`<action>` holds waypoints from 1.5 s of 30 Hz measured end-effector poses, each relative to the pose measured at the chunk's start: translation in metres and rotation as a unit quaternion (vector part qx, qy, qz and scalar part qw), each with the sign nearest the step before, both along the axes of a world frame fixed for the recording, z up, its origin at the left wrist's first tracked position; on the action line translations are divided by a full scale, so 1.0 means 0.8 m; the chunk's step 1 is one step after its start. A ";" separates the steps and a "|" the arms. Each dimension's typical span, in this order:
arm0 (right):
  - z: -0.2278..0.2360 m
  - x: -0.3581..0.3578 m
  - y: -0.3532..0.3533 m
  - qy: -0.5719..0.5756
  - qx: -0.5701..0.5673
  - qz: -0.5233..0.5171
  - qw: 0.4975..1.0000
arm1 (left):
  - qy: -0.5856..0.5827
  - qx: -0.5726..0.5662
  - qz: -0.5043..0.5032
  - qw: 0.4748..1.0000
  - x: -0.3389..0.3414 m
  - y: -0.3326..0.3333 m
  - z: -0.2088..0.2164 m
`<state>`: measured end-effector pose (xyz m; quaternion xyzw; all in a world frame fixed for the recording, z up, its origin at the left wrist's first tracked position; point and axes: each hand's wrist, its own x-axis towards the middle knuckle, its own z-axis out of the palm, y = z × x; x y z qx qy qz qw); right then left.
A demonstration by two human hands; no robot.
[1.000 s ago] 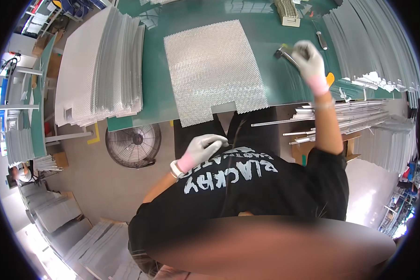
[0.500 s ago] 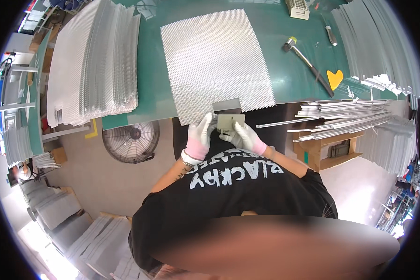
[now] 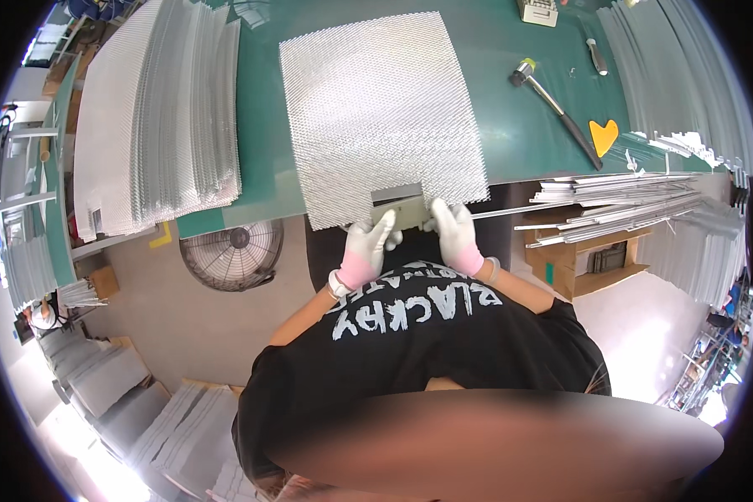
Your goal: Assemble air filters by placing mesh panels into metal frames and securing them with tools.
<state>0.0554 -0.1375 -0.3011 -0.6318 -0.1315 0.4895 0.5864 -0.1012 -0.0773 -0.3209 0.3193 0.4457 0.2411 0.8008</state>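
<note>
A silvery expanded-metal mesh sheet [image 3: 385, 109] lies on the green table, its near edge jutting past the table edge. That edge has a rectangular notch [image 3: 396, 193]. A flat greenish-grey rectangular plate [image 3: 407, 214] sits at the notch's near side, tilted slightly. My left hand [image 3: 368, 248], in a white and pink glove, grips the plate's left part with the thumb on top. My gloved right hand [image 3: 454, 232] is closed at the plate's right end, its upper fingertip touching the mesh beside the notch. The fingers underneath are partly hidden.
Stacked mesh sheets [image 3: 163, 117] stand at the left. To the right lie a hammer [image 3: 556, 109], a screwdriver [image 3: 596, 57] and a yellow heart-shaped piece [image 3: 603, 137]. Thin metal strips [image 3: 611, 205] rest over a cardboard box [image 3: 590, 279]. A floor fan [image 3: 234, 251] stands below the table.
The plate has moved up against the mesh notch and turned slightly. My right hand has shifted up and right to the plate's end; my left thumb now lies over the plate.
</note>
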 end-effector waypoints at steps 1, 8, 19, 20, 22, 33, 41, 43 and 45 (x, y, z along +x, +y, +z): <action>-0.009 0.007 -0.003 -0.003 -0.011 0.013 1.000 | 0.041 0.018 -0.029 0.999 -0.004 0.003 0.003; -0.003 0.009 -0.003 -0.007 -0.037 0.018 0.999 | -0.025 0.039 -0.060 0.997 -0.016 0.009 0.001; -0.021 0.003 -0.008 0.035 0.077 0.243 0.966 | 0.059 0.196 -0.623 0.755 -0.052 0.063 0.098; -0.016 0.002 -0.007 0.037 0.079 0.243 0.966 | -0.012 0.256 -0.640 0.725 -0.046 0.085 0.122; -0.002 0.001 -0.003 -0.027 0.079 0.231 0.969 | -0.006 0.176 -0.497 0.850 -0.004 0.114 0.171; -0.022 0.019 -0.029 -0.169 0.127 -0.089 0.973 | 0.331 0.737 -0.355 0.470 0.108 0.086 0.097; -0.014 0.032 -0.028 -0.025 0.059 -0.050 0.997 | 0.329 0.724 -0.347 0.496 0.099 0.066 0.098; -0.009 0.036 -0.028 -0.026 0.064 -0.025 0.997 | 0.330 0.724 -0.351 0.494 0.097 0.062 0.099; 0.005 0.034 -0.027 0.025 0.064 -0.065 0.996 | 0.329 0.718 -0.348 0.505 0.097 0.060 0.101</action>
